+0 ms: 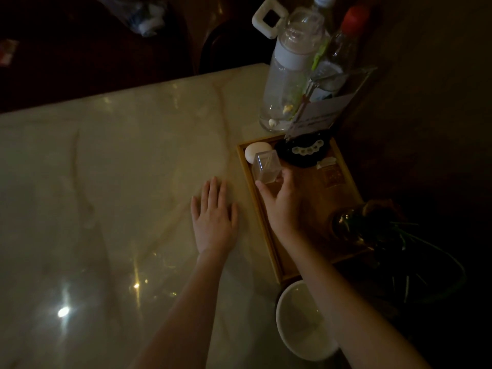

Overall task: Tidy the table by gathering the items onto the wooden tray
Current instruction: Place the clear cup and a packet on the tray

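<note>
The wooden tray (269,230) lies along the right side of the marble table (119,169). My right hand (283,206) is over the tray and grips a clear square toothpick box (266,167) between thumb and fingers at the tray's far left part. Behind the box sits a white oval object (254,151), and a black round dish (303,153) with white pieces fills the tray's far end. A small paper packet (328,170) lies on the tray's right side. My left hand (214,217) rests flat on the table, just left of the tray.
A clear bottle with a white square-handled lid (285,75), a red-capped bottle (343,46) and a card stand (322,113) crowd the table's far right corner. A white bowl (300,323) sits near the front edge below the tray. A dark glass vase with green leaves (372,230) overlaps the tray's right side.
</note>
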Demonstrator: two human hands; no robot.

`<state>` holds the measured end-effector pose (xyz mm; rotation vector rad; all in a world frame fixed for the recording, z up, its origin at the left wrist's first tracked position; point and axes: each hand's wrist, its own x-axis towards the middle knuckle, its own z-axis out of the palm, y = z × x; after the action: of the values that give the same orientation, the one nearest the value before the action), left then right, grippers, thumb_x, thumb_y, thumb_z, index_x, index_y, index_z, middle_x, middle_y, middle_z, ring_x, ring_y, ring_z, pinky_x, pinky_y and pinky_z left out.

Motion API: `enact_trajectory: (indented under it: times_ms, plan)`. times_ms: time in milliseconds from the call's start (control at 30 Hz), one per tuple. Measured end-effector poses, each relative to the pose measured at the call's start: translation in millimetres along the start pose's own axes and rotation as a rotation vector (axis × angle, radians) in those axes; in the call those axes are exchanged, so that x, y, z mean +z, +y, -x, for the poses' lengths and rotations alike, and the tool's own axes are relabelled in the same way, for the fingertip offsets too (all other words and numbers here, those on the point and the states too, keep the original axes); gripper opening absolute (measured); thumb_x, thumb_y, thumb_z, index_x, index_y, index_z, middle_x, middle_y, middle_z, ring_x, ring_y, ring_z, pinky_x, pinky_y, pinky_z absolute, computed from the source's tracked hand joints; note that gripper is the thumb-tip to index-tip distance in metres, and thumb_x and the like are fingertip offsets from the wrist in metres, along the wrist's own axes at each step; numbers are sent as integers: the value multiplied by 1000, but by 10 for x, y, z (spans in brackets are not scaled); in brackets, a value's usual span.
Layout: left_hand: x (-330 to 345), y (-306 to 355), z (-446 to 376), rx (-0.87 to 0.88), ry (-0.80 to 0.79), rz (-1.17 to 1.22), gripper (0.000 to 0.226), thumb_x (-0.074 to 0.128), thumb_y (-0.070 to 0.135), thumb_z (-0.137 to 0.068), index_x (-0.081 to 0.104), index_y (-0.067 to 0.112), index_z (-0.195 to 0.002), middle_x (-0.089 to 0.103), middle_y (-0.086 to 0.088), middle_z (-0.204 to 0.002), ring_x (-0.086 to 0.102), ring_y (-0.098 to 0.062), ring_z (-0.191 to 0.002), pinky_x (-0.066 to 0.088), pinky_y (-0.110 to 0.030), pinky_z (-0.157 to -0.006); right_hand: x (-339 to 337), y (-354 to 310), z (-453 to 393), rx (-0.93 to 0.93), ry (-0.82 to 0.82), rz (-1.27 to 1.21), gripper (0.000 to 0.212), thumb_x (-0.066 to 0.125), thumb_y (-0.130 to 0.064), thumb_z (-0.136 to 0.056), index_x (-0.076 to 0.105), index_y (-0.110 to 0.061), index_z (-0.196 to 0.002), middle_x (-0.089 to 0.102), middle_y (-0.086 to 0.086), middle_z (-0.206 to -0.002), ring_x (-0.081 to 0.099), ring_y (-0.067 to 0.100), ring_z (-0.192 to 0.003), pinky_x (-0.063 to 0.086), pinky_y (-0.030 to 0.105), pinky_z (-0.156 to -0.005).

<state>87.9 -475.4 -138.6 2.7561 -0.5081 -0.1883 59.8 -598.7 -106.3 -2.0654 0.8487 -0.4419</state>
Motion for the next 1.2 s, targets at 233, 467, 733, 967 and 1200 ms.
enact_trajectory:
  times_ms: [233, 467, 733, 967, 1200]
  plan:
    - [19, -13, -9, 15, 5, 12, 61, 17, 45, -88, 24, 19, -143, 21, -3, -154, 10, -18, -143, 2, -40, -114, -15, 1, -9, -10, -13, 40, 48, 67, -24, -82, 49, -2, -122, 62, 14, -118, 59, 25, -108, 41, 23, -82]
    - [-68, 7, 14, 32, 6, 55, 62, 21, 43, -87, 40, 11, -136, 35, -11, -147, 25, -25, -139, 11, -42, -113, -159, 54, 78, -22, -27, 256, 36, 53, -22, -92, 51, -6, -124, 60, 11, -117, 56, 20, -106, 36, 20, -81]
    - [-239, -66, 150, 150, -52, -8, 34, 61, 21, -83, 61, 2, -111, 59, -21, -123, 54, -35, -116, 46, -46, -92, -402, -23, 222, -167, -364, 509, 32, 49, -13, -92, 52, -8, -123, 52, 10, -125, 45, 24, -118, 37, 36, -102]
    - [-616, -367, 452, 297, -192, -71, 32, 44, 26, -92, 57, 10, -116, 56, -11, -126, 50, -29, -115, 39, -36, -91, -462, -385, 422, -416, -533, 793, 31, 46, -11, -92, 49, -15, -123, 50, 3, -129, 43, 21, -120, 36, 35, -102]
    - [-1132, -797, 690, 276, -188, -115, 40, 44, 33, -91, 48, 15, -127, 50, -5, -132, 46, -24, -120, 35, -34, -96, -162, -956, 725, -559, -644, 912, 37, 52, -15, -88, 47, -13, -125, 49, 5, -131, 39, 24, -125, 35, 36, -104]
